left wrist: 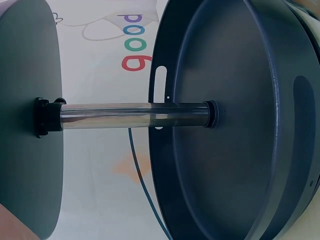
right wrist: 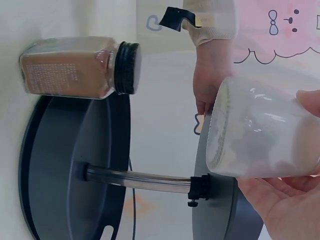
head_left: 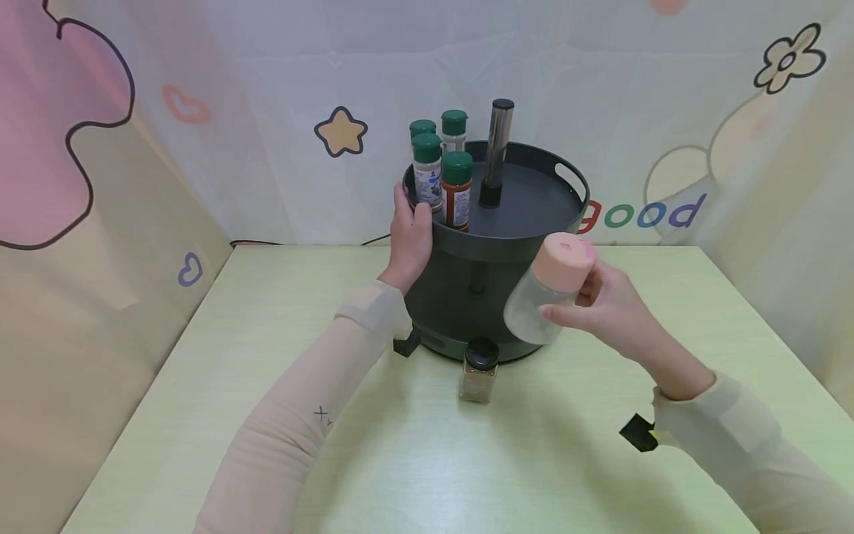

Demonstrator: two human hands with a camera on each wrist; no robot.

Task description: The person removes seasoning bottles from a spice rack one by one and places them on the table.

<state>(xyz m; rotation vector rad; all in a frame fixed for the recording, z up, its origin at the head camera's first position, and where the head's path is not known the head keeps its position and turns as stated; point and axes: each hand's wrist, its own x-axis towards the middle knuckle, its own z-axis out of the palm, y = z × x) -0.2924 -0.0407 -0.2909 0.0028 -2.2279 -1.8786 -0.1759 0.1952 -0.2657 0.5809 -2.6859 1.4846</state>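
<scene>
My right hand [head_left: 614, 311] grips a translucent jar with a pink lid [head_left: 565, 261], tilted in front of the right side of a black two-tier rack [head_left: 527, 222]. The jar's clear body [right wrist: 265, 130] fills the right part of the right wrist view. My left hand [head_left: 410, 241] holds the left rim of the rack's upper tray, thumb on the near side. Beside it on that tray stand several green-capped spice bottles, among them one with red-brown contents [head_left: 457, 200]. Before the rack, a square glass jar with a black lid [head_left: 479, 374] stands on the table.
A metal post [head_left: 497, 148] rises from the upper tray, and another post [left wrist: 135, 115] joins the two tiers. The lower tray [left wrist: 225, 165] has a raised rim. Behind the table [head_left: 267, 371] hangs a printed curtain [head_left: 267, 96], with a thin dark cable [head_left: 260, 242] along its foot.
</scene>
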